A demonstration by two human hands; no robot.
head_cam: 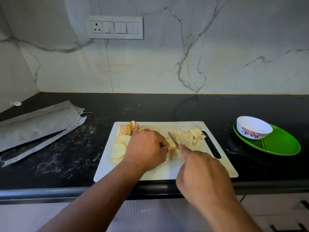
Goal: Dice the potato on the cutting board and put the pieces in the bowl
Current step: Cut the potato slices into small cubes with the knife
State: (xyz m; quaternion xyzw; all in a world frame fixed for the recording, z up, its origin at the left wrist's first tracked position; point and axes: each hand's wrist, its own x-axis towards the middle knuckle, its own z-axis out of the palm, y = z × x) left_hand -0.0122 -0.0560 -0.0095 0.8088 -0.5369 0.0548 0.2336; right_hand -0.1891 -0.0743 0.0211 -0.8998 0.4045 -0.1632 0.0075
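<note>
A white cutting board [167, 171] lies on the black counter. Round potato slices [119, 149] are fanned along its left side. Diced potato pieces [192, 135] are piled at its far right, near the handle slot. My left hand [147, 151] pins a few slices [172, 143] at the board's middle with curled fingers. My right hand [200, 173] grips a knife [173, 139] with a green handle, its blade laid across those slices. The white flowered bowl [254, 127] stands to the right on a green plate [280, 144] and looks empty.
A grey folded cloth bag [38, 124] lies on the counter at the left. A socket and switch panel [116, 27] is on the marble wall. The counter's front edge runs just below the board.
</note>
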